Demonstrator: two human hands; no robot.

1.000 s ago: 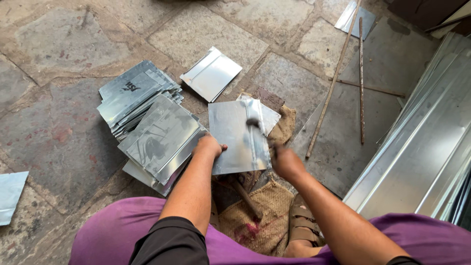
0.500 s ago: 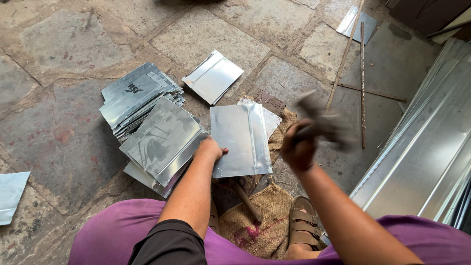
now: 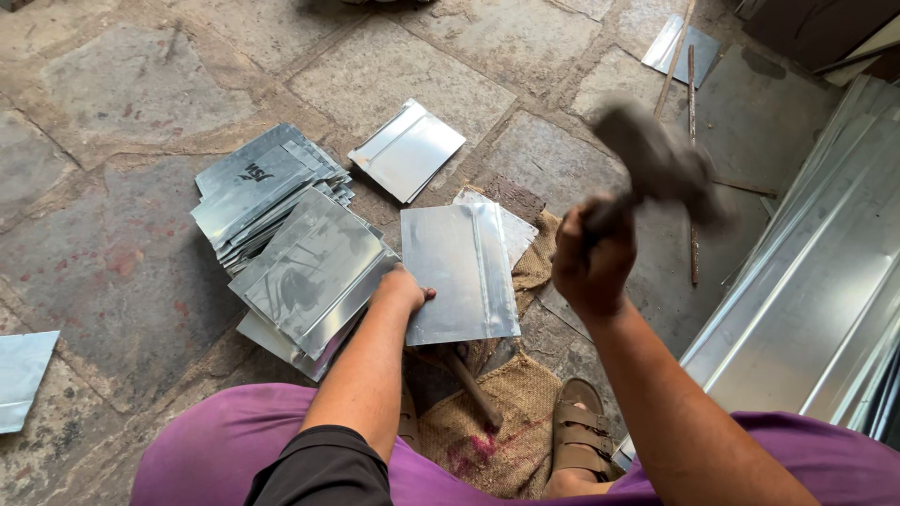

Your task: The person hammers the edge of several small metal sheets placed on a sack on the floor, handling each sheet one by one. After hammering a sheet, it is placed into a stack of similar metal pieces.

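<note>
My right hand [image 3: 592, 265] is closed tight around the handle of a hammer [image 3: 656, 169]; the hammer is raised in the air above the floor, its head blurred, up and to the right of the metal sheet [image 3: 457, 275]; hand and hammer are both clear of the sheet. My left hand [image 3: 405, 287] rests on the sheet's left edge, fingers curled and pressing it down rather than wrapped around it; I cannot tell how far the thumb reaches under. The sheet lies flat in front of me, partly on a piece of burlap sacking [image 3: 502, 440], with a raised seam running down its right side; 1 more sheet pokes out from under its upper right corner. Just left of my left hand sits a stack of sheets [image 3: 305, 272], fanned and uneven; a single folded sheet [image 3: 408, 150] lies apart on the stone floor [image 3: 122, 94] beyond. A wooden stick [image 3: 472, 386] lies under the sheet's lower edge; my sandal [image 3: 579, 436] is beside the sacking; long metal panels [image 3: 816, 300] lean at the right.
</note>
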